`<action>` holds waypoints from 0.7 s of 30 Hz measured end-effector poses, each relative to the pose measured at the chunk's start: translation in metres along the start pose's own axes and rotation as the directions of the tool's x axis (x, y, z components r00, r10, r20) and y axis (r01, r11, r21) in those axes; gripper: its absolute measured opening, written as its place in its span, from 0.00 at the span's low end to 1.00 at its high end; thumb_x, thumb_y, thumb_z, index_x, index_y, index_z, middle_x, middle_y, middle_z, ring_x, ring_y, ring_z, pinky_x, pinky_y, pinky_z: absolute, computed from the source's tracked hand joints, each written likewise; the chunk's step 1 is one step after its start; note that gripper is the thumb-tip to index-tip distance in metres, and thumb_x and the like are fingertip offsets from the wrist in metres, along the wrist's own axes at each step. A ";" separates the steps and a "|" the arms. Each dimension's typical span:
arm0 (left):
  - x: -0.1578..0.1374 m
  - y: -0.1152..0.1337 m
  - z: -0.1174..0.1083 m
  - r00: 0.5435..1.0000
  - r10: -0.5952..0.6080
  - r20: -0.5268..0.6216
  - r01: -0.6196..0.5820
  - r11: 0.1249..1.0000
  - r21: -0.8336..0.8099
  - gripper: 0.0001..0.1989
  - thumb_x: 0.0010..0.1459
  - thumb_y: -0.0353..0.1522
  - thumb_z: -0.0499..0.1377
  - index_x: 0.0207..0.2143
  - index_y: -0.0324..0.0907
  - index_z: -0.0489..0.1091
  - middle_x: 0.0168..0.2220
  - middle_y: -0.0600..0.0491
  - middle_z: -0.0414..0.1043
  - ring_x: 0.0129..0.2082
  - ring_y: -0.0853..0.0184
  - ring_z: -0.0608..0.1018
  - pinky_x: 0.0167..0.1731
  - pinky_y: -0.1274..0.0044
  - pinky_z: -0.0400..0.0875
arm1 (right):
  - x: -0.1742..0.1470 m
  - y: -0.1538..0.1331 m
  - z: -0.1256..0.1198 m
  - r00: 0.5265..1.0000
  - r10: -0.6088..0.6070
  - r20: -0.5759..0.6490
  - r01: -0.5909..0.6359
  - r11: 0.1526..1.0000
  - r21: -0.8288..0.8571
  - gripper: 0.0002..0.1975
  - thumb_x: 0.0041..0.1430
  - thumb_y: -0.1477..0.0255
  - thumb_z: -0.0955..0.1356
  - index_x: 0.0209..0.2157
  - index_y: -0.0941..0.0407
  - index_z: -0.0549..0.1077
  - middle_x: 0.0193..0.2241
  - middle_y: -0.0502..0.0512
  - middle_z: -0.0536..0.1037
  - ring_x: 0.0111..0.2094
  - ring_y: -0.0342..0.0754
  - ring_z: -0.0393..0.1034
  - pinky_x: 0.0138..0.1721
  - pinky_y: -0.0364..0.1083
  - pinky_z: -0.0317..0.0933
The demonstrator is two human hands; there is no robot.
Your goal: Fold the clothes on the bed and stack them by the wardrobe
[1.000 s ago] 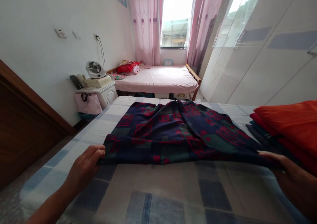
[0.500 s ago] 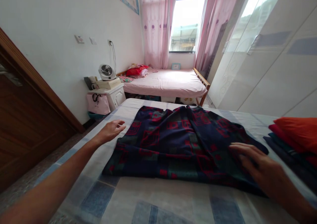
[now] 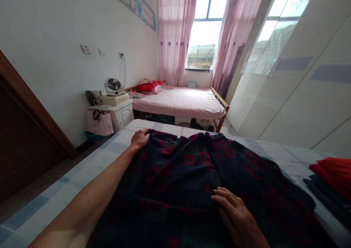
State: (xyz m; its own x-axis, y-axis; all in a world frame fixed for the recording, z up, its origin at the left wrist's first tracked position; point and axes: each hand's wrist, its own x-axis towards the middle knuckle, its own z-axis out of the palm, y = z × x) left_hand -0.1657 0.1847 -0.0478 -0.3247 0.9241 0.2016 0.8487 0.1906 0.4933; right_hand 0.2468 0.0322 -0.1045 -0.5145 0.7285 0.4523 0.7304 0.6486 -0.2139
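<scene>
Bedroom, checked-sheet bed (image 3: 82,175) carrying a dark patterned cloth (image 3: 192,175) lying spread toward the far edge. Left hand (image 3: 139,138) is gripping its far-left corner, fingers curled on the fabric; right hand (image 3: 238,218) is pressing flat and open mid-cloth, nearer the near edge. Folded stack (image 3: 333,178) sitting at the right edge.

— What sort of place is this?

— A bedroom in a home. A bed with a blue-checked sheet (image 3: 82,175) lies in front, and a second bed with a pink cover (image 3: 181,102) stands under the window (image 3: 204,39).

— What else shows it?

— Pink curtains (image 3: 172,36) hang at the window, and a tall white wardrobe (image 3: 296,76) fills the right wall. A small white nightstand (image 3: 122,114) carries a desk fan (image 3: 113,86). Folded clothes (image 3: 333,178) are stacked on the near bed, and a wooden door (image 3: 19,138) stands at the left.
</scene>
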 end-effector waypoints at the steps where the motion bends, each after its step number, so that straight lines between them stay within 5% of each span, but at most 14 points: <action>1: 0.004 -0.003 -0.004 0.999 -0.022 -0.043 0.021 1.000 -0.018 0.17 0.60 0.37 0.55 0.50 0.41 0.65 0.50 0.47 0.68 0.46 0.62 0.73 0.44 0.64 0.70 | 0.001 0.000 -0.001 1.000 -0.011 -0.001 0.011 1.000 -0.004 0.14 0.59 0.73 0.62 0.46 0.48 0.71 0.49 0.52 0.74 0.52 0.50 0.68 0.48 0.49 0.68; 6: 0.024 -0.023 -0.016 0.975 -0.173 -0.142 0.160 0.983 -0.094 0.17 0.60 0.37 0.55 0.50 0.40 0.65 0.49 0.47 0.68 0.45 0.62 0.73 0.44 0.65 0.71 | 0.006 0.002 -0.002 0.996 -0.078 -0.046 0.076 0.996 -0.039 0.14 0.58 0.73 0.63 0.46 0.49 0.72 0.47 0.53 0.75 0.50 0.50 0.70 0.45 0.48 0.69; 12: 0.021 -0.031 -0.001 0.953 -0.302 0.022 0.301 0.938 -0.175 0.17 0.59 0.37 0.56 0.49 0.40 0.66 0.49 0.47 0.68 0.45 0.62 0.73 0.43 0.65 0.71 | 0.004 0.004 0.000 0.995 -0.091 -0.037 0.089 0.995 -0.046 0.14 0.58 0.73 0.63 0.46 0.49 0.72 0.48 0.52 0.75 0.50 0.49 0.69 0.46 0.47 0.69; 21: -0.066 -0.046 -0.054 0.900 -0.260 0.350 0.379 0.863 -0.333 0.36 0.43 0.40 0.67 0.55 0.40 0.63 0.29 0.53 0.73 0.29 0.65 0.76 0.24 0.79 0.67 | -0.003 0.008 0.007 1.000 -0.013 0.028 0.013 1.000 -0.018 0.15 0.60 0.72 0.63 0.48 0.48 0.70 0.51 0.52 0.72 0.53 0.50 0.66 0.49 0.51 0.65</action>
State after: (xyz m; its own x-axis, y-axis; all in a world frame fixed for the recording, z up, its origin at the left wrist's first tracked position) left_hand -0.2058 0.0968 -0.0385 -0.3663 0.8981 -0.2433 0.4709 0.4045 0.7840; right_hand 0.2514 0.0367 -0.1141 -0.5361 0.7262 0.4303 0.7317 0.6540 -0.1922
